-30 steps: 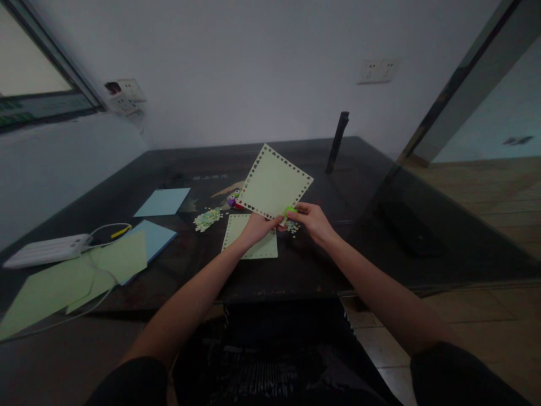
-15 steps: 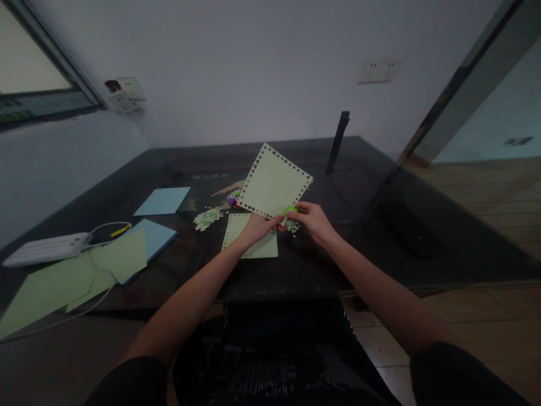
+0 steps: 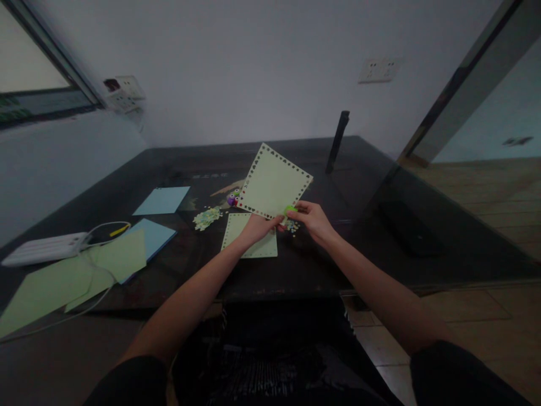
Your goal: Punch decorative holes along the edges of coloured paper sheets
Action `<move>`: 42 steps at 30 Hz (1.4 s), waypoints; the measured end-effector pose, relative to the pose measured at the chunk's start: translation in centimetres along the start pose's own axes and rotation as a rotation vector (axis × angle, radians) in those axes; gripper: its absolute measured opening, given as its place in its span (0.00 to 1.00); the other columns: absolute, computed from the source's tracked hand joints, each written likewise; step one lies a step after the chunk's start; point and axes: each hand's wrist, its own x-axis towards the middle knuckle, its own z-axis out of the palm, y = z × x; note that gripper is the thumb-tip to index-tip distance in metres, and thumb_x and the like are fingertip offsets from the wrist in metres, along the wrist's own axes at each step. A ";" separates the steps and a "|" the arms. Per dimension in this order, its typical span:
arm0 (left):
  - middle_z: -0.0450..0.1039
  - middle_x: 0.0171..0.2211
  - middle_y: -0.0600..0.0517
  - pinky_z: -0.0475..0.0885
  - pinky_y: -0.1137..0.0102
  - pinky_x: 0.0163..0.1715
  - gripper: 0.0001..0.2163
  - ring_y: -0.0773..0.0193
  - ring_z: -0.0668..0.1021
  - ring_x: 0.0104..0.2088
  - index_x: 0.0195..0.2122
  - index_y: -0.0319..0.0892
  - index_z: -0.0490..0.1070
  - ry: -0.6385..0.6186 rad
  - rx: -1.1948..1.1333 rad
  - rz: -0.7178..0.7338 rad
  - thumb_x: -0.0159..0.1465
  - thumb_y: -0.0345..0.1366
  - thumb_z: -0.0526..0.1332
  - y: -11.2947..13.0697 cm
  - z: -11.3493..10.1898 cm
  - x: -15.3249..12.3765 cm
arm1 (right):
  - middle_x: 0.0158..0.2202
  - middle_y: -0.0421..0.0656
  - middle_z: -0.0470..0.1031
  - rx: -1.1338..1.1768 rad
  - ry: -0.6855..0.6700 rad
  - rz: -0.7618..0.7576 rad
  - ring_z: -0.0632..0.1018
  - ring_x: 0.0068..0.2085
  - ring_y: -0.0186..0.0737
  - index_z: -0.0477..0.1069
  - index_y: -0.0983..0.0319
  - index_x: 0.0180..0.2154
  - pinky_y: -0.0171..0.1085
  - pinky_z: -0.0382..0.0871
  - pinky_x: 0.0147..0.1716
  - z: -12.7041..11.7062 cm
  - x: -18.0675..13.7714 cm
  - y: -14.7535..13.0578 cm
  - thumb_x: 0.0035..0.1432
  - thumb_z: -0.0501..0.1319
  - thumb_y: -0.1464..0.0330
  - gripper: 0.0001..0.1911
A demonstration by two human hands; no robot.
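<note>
A pale green sheet of paper (image 3: 276, 180) with small shapes punched along its edges is held up, tilted, above the dark table. My left hand (image 3: 257, 227) pinches its lower edge. Closed around a bright green craft punch (image 3: 291, 210), my right hand (image 3: 313, 220) is at the sheet's lower right edge. Below my left hand lies another pale green punched sheet (image 3: 253, 248), partly covered by the hand. Small paper cut-outs (image 3: 292, 226) are scattered under the punch, and a bigger heap of cut-outs (image 3: 207, 218) lies to the left. Purple and red craft punches (image 3: 232, 198) show behind the raised sheet.
At left on the table are a light blue sheet (image 3: 163, 200), more blue paper (image 3: 163, 237), pale green sheets (image 3: 105, 256) and a white power strip (image 3: 46, 249) with its cable. A black upright stick (image 3: 338, 141) stands at the back right, and a dark flat object (image 3: 409, 228) lies at right.
Both hands, the raised sheet and the green punch stay almost in place. The view has shifted very slightly.
</note>
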 end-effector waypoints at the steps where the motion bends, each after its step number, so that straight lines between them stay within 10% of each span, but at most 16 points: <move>1: 0.77 0.24 0.48 0.72 0.69 0.28 0.09 0.62 0.78 0.25 0.37 0.35 0.73 0.000 0.000 0.001 0.59 0.34 0.58 -0.1 0.0 0.0 | 0.29 0.42 0.77 0.004 -0.002 0.002 0.75 0.32 0.38 0.73 0.62 0.27 0.39 0.68 0.37 0.0 0.0 0.0 0.36 0.71 0.64 0.13; 42: 0.78 0.37 0.46 0.75 0.63 0.39 0.12 0.60 0.80 0.28 0.43 0.37 0.71 0.232 0.010 0.028 0.58 0.35 0.60 0.3 -0.5 0.3 | 0.36 0.44 0.77 0.005 -0.161 0.107 0.76 0.36 0.38 0.75 0.61 0.35 0.41 0.69 0.42 -1.1 0.2 -0.7 0.44 0.69 0.63 0.14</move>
